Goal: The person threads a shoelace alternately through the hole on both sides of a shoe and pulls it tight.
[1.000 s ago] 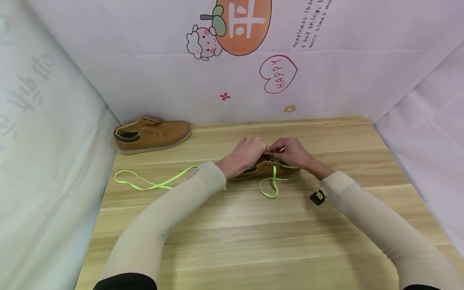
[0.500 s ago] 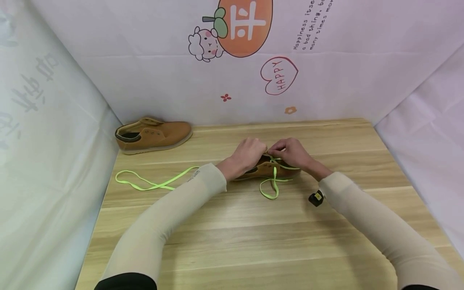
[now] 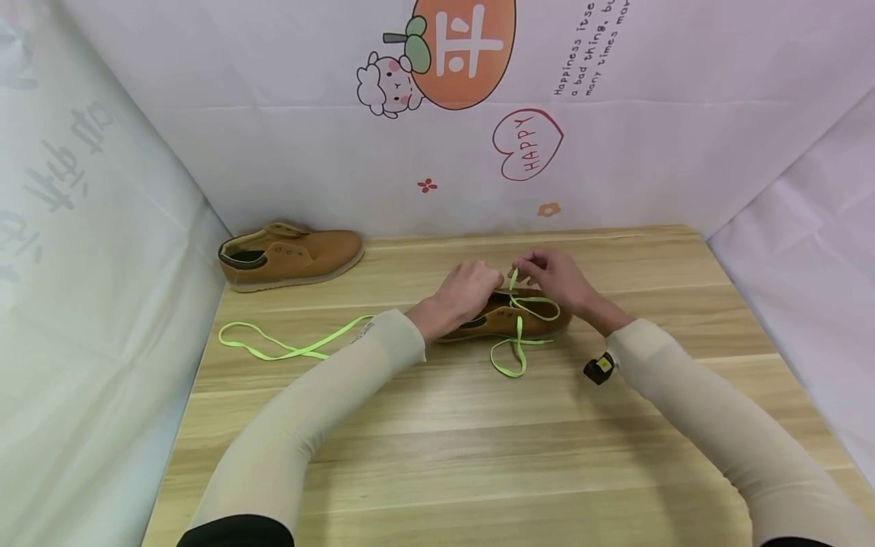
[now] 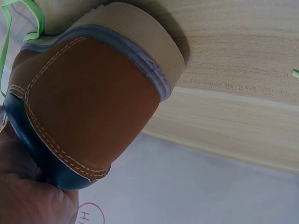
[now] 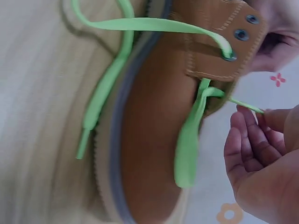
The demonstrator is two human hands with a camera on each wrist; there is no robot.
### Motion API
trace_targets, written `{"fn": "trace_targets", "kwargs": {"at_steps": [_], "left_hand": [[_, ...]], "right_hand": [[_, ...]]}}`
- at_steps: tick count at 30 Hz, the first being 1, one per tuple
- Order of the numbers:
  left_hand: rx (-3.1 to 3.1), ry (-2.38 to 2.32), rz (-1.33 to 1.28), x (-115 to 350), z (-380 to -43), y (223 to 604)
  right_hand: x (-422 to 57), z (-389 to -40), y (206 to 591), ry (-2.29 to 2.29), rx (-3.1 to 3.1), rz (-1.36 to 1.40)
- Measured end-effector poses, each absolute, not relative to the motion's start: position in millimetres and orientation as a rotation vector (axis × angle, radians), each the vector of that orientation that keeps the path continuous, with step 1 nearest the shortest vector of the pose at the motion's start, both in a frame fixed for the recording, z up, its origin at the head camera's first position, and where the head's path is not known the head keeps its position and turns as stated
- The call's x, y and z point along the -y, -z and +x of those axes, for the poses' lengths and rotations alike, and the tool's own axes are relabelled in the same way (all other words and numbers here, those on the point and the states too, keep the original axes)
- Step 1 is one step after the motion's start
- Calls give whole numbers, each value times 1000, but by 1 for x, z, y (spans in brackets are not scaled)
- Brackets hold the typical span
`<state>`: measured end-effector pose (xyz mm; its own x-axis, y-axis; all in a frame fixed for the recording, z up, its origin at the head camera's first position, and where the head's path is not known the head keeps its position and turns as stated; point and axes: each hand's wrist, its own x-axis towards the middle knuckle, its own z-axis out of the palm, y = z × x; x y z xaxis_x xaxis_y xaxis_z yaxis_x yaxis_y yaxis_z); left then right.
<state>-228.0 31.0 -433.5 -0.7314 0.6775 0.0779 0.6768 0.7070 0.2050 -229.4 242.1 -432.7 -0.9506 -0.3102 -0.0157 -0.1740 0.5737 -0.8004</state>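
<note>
- The worktop (image 3: pixel 424 471) is carrying two shoes and green lacing.
- The laced shoe (image 5: pixel 154 107) is resting near the middle of the far edge, toe facing the right edge.
- The second shoe (image 3: pixel 294 258) is occupying the far left corner, visible eyelets unlaced; judged set aside, out of the hands' way.
- The left hand (image 3: pixel 470 289) is holding the laced shoe at its collar (image 4: pixel 39 147), fingers curled, part of the grip hidden; judged to be steadying it against the lace's pull.
- The right hand (image 3: pixel 557 277) is pinching the green lace (image 5: pixel 187 154) between thumb and forefinger, other fingers loosely bent, apparently keeping that strand taut; the shoe is lying just beside these fingertips.
- The lace is looping over the toe, its tail drooping beyond the near side.
- Further lacing (image 3: pixel 294 351) is lying near the left edge, partly hidden by the left sleeve (image 3: pixel 342 391).
</note>
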Motion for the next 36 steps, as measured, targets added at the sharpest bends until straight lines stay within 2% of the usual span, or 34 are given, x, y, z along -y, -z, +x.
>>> {"fn": "trace_targets", "kwargs": {"at_steps": [12,25,36], "left_hand": [[-2897,-442,1126,-30,-228,431],[-2893,-465,1121,-30,-228,430],[-2888,-501,1117,-28,-227,431]], "right_hand": [[-255,-245,395,1878,-2383,-116],[-280,-256,348,2054,-2379,-5],[-293,-265,314,2160,-2316,-16]]}}
